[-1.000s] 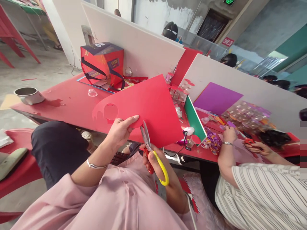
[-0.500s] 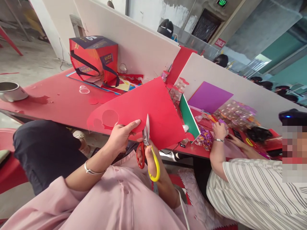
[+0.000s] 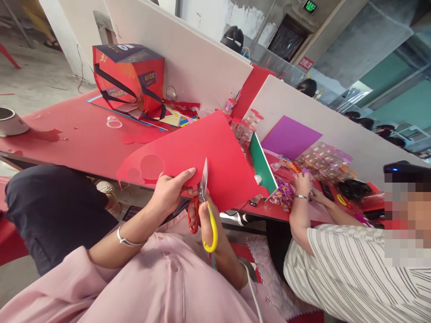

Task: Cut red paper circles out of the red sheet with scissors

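Note:
A large sheet of red paper (image 3: pixel 215 143) is held up over the table's front edge, with round holes cut out near its left end. Gripping its lower edge is my left hand (image 3: pixel 170 190), the thumb flat on top and the fingers underneath. My right hand (image 3: pixel 206 220) has its thumb and fingers through the red and yellow handles of a pair of scissors (image 3: pixel 204 179). The upper blade lies over the red paper, right beside my left thumb; the lower blade is hidden under the sheet.
On the red table (image 3: pixel 81 152) stand a red bag (image 3: pixel 131 80), a metal mug (image 3: pixel 11 122) and a clear plastic lid (image 3: pixel 114 122). A green board (image 3: pixel 262 163) stands right of the paper. A co-worker's hands (image 3: pixel 303 184) handle purple paper beside clear cups (image 3: pixel 325 161).
The scissor handles have drawn closer together and the blades have turned slightly more upright. The view has shifted a little; my left hand keeps its hold on the paper.

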Demonstrator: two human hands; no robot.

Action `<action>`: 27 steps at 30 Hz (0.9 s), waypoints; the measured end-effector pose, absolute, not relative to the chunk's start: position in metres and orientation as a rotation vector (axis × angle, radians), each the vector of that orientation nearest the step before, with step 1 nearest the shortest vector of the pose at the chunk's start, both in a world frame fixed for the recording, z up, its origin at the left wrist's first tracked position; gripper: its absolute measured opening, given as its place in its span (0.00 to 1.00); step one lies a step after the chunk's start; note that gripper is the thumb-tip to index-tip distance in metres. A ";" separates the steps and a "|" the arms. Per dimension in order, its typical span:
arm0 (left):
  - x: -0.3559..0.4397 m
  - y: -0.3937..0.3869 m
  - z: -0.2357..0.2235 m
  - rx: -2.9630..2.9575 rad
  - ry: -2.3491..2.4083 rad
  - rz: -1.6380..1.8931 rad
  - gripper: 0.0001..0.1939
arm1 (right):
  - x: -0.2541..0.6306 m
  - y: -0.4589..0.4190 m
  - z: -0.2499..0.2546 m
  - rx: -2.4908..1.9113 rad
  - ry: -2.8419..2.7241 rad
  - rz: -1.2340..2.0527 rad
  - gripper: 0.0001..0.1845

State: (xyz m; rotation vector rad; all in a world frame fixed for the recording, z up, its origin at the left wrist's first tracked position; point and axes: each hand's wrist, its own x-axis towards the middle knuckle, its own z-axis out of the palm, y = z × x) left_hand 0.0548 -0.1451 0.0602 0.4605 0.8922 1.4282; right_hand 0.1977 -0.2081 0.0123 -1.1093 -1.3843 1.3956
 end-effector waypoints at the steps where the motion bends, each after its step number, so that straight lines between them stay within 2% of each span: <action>1: 0.055 -0.146 0.061 0.458 0.888 1.432 0.23 | 0.196 -0.208 0.012 -1.103 -1.400 1.383 0.47; 14: 0.055 -0.145 0.050 0.470 0.884 1.452 0.23 | 0.195 -0.207 0.001 -1.100 -1.432 1.343 0.39; 27: 0.058 -0.145 0.049 0.495 0.883 1.454 0.23 | 0.197 -0.208 0.003 -1.138 -1.483 1.287 0.39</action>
